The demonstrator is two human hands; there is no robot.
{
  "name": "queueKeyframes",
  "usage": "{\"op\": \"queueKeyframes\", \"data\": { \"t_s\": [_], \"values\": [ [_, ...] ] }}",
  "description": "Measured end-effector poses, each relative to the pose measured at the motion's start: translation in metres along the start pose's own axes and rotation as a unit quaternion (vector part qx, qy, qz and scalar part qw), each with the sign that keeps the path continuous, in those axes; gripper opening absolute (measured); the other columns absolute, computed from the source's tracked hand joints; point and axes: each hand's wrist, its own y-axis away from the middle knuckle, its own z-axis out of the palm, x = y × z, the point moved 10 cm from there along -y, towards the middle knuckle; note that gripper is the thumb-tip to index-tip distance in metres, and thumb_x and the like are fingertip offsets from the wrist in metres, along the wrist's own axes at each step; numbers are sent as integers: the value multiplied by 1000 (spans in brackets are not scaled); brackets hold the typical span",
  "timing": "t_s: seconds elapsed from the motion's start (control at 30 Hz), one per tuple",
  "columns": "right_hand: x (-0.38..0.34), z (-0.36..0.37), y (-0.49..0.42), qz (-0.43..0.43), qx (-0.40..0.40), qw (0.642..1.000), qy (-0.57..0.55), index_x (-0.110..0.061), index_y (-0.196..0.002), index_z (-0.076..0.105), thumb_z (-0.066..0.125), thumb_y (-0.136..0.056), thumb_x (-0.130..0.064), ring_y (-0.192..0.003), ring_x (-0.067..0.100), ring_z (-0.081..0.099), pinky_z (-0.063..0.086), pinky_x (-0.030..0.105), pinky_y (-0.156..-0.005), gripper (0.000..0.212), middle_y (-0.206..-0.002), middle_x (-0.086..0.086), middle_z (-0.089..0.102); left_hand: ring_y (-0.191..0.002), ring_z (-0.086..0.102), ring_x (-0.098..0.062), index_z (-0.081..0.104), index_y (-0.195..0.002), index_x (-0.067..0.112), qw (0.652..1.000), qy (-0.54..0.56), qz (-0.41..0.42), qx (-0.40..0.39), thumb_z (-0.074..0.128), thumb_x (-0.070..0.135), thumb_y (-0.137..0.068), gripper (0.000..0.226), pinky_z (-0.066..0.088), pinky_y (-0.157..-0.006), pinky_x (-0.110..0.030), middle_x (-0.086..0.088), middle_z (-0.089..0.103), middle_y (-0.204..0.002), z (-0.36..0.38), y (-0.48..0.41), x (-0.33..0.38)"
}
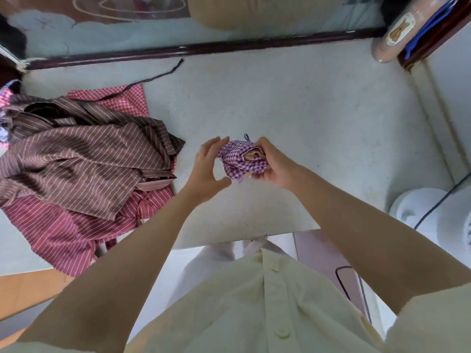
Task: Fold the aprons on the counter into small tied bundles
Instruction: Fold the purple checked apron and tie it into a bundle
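A small purple checked apron bundle [238, 161] is held above the pale counter [305, 128]. My right hand [275, 164] grips it from the right, with fingertips tucked into a fold. My left hand [207, 169] sits just left of the bundle, its fingers spread and relaxed, its fingertips at the bundle's left edge. At the left of the counter lies a heap of aprons: a brown striped apron [76, 154] on top, a red striped apron [66, 233] under it, and a red checked apron [122, 100] behind.
A dark strap [158, 75] trails from the heap toward the back. A dark wooden rail [204, 48] borders the counter's far edge. A white fan [433, 212] with a cord stands at the right. The counter's front edge [242, 238] is near my body.
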Motion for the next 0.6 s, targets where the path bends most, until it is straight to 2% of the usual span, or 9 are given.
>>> {"op": "queueKeyframes", "data": {
  "t_s": [0.03, 0.1, 0.17, 0.23, 0.33, 0.4, 0.47, 0.53, 0.6],
  "values": [
    [-7, 0, 7, -7, -3, 1000, 10, -16, -90, 58, 37, -97, -38, -68, 13, 55, 49, 23, -57, 31, -73, 0, 64, -135, 32, -20, 38, -145, 25, 999, -28, 31, -6, 77, 28, -74, 81, 30, -110, -37, -2, 33, -148, 0, -5, 14],
    [-17, 0, 16, -20, -10, 999, 23, -19, -89, 59, 35, -99, -48, -66, 12, 56, 46, 22, -57, 39, -71, -2, 63, -120, 49, -20, 49, -134, 16, 997, -45, 54, 22, 83, 25, -73, 71, 41, -98, -34, -3, 54, -134, -5, -15, 33],
    [-30, -14, 24, -53, 20, 998, 19, -18, -96, 61, 24, -98, -63, -64, 11, 62, 46, 23, -61, 59, -74, -2, 68, -102, 62, -17, 55, -125, 12, 999, 32, 27, 32, 81, 23, -77, 56, 50, -85, -32, 0, 66, -115, -11, -26, 40],
    [-42, -35, 33, -83, 73, 994, 11, -9, -103, 62, 23, -95, -68, -65, 13, 61, 46, 26, -65, 71, -79, 2, 67, -97, 66, -14, 60, -119, 13, 989, 138, -39, 31, 75, 27, -81, 43, 55, -86, -35, 2, 69, -108, -13, -35, 36],
    [-52, -55, 46, -129, 123, 982, 62, -13, -117, 58, 50, -87, -65, -89, 16, 59, 46, 31, -81, 61, -101, 1, 62, -98, 67, -16, 64, -111, 16, 974, 209, -83, 18, 68, 22, -89, 23, 54, -87, -35, 1, 71, -104, -10, -52, 44],
    [-50, -44, 49, -145, 90, 982, 86, -18, -118, 58, 58, -89, -55, -107, 18, 62, 49, 35, -94, 47, -115, 1, 65, -95, 69, -19, 64, -107, 15, 956, 272, -108, -23, 63, 22, -92, 17, 52, -82, -31, -1, 72, -100, 5, -57, 58],
    [-51, -41, 48, -167, 103, 977, 78, -11, -117, 62, 63, -90, -44, -105, 24, 67, 52, 41, -98, 42, -112, 8, 71, -96, 70, -22, 63, -111, 14, 940, 314, -123, -54, 63, 30, -90, 27, 54, -79, -29, -3, 73, -102, 18, -61, 74],
    [-58, -47, 54, -204, 153, 964, 78, -7, -113, 65, 67, -87, -46, -98, 31, 70, 54, 50, -92, 47, -104, 14, 72, -100, 69, -18, 59, -122, 17, 933, 340, -102, -60, 71, 38, -81, 47, 57, -82, -28, -2, 71, -110, 24, -67, 92],
    [-64, -51, 59, -234, 170, 955, 72, -7, -112, 65, 69, -82, -49, -94, 34, 70, 56, 53, -86, 52, -102, 18, 71, -100, 68, -15, 60, -120, 23, 940, 327, -92, -17, 79, 39, -74, 52, 57, -82, -28, 2, 71, -110, 21, -73, 104]
  ]
}}
